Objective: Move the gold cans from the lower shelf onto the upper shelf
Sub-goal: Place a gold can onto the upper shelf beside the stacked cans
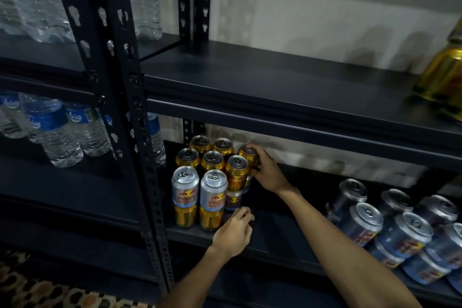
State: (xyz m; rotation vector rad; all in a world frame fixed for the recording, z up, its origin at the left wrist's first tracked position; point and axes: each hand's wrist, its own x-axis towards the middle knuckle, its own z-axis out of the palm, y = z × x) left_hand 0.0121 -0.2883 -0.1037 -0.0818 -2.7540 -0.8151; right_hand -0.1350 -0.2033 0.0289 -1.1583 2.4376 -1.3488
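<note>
Two hands work at the lower shelf point(275, 239). The right hand point(268, 172) wraps a gold can point(248, 153) that stands upright, top up, at the back right of the stack of cans point(212, 161). The left hand point(233, 232) is curled before the stack; whether it grips anything is unclear. Blurred gold packs point(440, 80) sit on the upper shelf point(275, 87).

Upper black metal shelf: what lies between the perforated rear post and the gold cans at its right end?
Nothing: the head view shows bare black shelf board from the perforated black post to the shiny gold cans.
</note>
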